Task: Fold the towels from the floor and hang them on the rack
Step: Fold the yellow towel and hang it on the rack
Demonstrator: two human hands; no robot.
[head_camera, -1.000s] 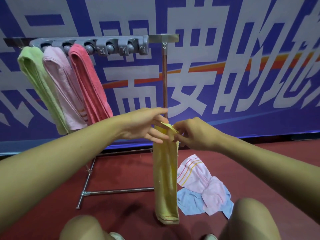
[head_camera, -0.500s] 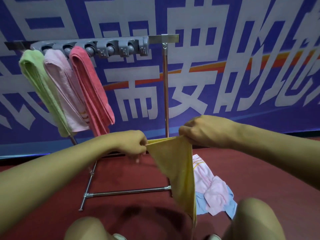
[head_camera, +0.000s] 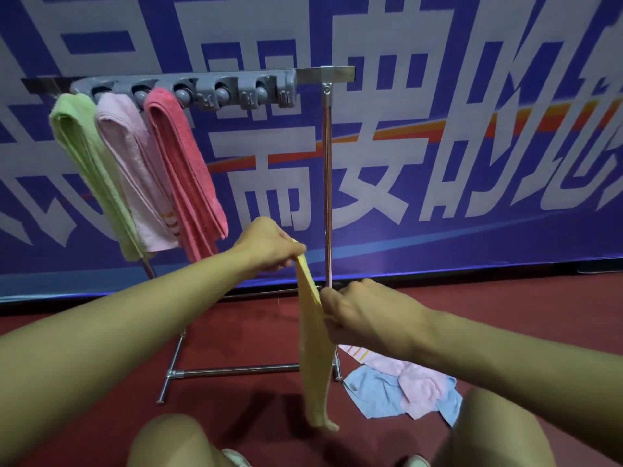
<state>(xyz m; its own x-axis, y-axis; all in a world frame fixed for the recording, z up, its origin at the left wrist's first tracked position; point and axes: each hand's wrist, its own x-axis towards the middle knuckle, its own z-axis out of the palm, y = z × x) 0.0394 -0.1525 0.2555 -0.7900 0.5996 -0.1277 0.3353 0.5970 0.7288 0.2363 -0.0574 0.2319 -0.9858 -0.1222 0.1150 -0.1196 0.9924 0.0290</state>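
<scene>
A yellow towel (head_camera: 313, 358) hangs as a narrow folded strip in front of me. My left hand (head_camera: 269, 246) pinches its top end. My right hand (head_camera: 357, 315) grips the strip lower down, a little below and right of the left. The metal rack (head_camera: 327, 163) stands behind, its grey clip bar (head_camera: 236, 89) across the top. A green towel (head_camera: 91, 170), a pale pink towel (head_camera: 135, 170) and a red towel (head_camera: 185, 170) hang folded from the bar's left clips. On the floor at right lie a pink towel (head_camera: 414, 375) and a blue towel (head_camera: 374, 396), crumpled together.
A blue banner wall (head_camera: 472, 146) with large white characters stands close behind the rack. The floor (head_camera: 236, 332) is dark red. The rack's base bar (head_camera: 236, 370) lies low across the floor. My knees (head_camera: 168, 443) fill the bottom of the view.
The towel went from one hanging strip, to spread wide between both hands, to a narrower strip now. My left hand rose with the top end; my right hand dropped lower along it.
</scene>
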